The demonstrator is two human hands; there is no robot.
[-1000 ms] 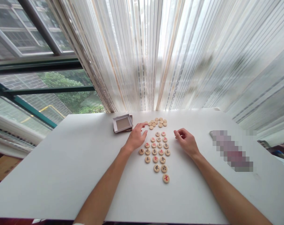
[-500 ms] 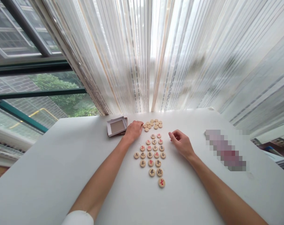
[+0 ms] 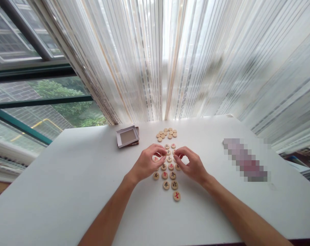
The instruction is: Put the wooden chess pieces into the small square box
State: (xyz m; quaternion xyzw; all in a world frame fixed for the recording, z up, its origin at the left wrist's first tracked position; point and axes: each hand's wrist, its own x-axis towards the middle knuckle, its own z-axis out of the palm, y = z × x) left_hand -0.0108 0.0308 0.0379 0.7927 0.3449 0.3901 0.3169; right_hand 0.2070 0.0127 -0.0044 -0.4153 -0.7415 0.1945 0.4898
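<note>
Wooden Chinese chess pieces (image 3: pixel 171 166) lay flat in neat rows on our white worktop (image 3: pixel 68 184), and our two hands were right over them. Our left hand (image 3: pixel 146 163) and our right hand (image 3: pixel 191 164) were curled, with the fingertips (image 3: pixel 163 149) almost meeting above the middle rows. We could not tell if they were holding a piece, because the fingers hid what was under them. One piece with a red mark (image 3: pixel 177 195) sat alone at the near end. A small bunch of pieces (image 3: pixel 166 134) with plain tops lay just past the rows, near a small cardboard box (image 3: pixel 127 136). A blurred thing (image 3: pixel 245 160) lay off to the right. Thin striped curtains (image 3: pixel 196 61) hung behind, beside a window (image 3: pixel 34 92).
</note>
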